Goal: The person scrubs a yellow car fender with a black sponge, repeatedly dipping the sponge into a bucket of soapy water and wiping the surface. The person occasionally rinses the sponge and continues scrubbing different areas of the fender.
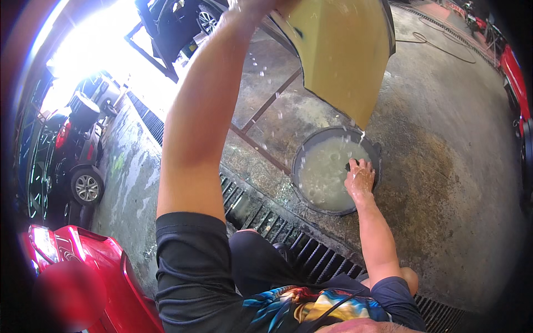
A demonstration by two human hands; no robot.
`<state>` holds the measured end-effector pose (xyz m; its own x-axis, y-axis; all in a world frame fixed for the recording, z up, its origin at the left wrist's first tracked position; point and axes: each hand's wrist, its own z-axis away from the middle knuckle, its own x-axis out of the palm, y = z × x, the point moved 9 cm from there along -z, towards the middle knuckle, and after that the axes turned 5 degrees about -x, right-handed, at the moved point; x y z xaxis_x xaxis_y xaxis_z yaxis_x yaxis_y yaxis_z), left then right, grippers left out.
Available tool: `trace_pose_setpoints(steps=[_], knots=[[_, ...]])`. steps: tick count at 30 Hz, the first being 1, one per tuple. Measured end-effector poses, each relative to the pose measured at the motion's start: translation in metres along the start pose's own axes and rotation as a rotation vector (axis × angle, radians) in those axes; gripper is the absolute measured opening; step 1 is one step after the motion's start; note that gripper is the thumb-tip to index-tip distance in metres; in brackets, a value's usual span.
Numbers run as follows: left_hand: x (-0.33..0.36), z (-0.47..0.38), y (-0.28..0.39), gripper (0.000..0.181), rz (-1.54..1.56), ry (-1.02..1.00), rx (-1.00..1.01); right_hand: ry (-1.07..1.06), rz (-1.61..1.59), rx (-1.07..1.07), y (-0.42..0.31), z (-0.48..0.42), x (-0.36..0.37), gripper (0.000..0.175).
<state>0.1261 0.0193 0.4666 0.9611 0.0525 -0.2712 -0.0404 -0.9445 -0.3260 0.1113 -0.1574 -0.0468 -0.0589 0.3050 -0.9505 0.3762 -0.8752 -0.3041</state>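
Note:
Over a round dark tub of cloudy water, my wet right hand is shut on a small dark block or pad, mostly hidden under the fingers. Above the tub hangs a yellowish car body panel with a dark edge. Its pointed lower corner drips into the water. My left arm reaches up past the panel's left side. Only part of my left hand shows at the top edge, blurred, and its grip cannot be made out. Water drops fall between the arm and the panel.
Rusty metal bars of a frame stand beneath the panel. A slotted drain grate crosses the wet concrete floor near my legs. A red car is close at lower left, a dark car behind it. A hose lies at upper right.

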Motion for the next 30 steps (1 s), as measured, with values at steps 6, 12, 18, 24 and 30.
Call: trace_pose_setpoints(steps=[6,12,18,24,30], knots=[[-0.011,0.040,-0.016,0.044,0.258,0.186,-0.466,0.026,-0.010,0.000,0.000,0.000,-0.001,0.035],[-0.030,0.135,0.053,0.056,0.489,0.244,-0.170,-0.002,0.008,-0.007,0.000,-0.001,0.003,0.042],[-0.039,0.220,0.109,0.043,0.624,0.072,-0.099,0.024,-0.009,-0.031,-0.004,0.000,0.001,0.029],[0.014,0.317,0.156,0.039,0.799,-0.409,-0.135,-0.034,0.064,-0.017,-0.005,0.001,0.005,0.028],[0.085,0.435,0.190,0.040,0.651,-1.201,-0.317,-0.127,0.103,-0.036,-0.004,0.001,0.020,0.035]])
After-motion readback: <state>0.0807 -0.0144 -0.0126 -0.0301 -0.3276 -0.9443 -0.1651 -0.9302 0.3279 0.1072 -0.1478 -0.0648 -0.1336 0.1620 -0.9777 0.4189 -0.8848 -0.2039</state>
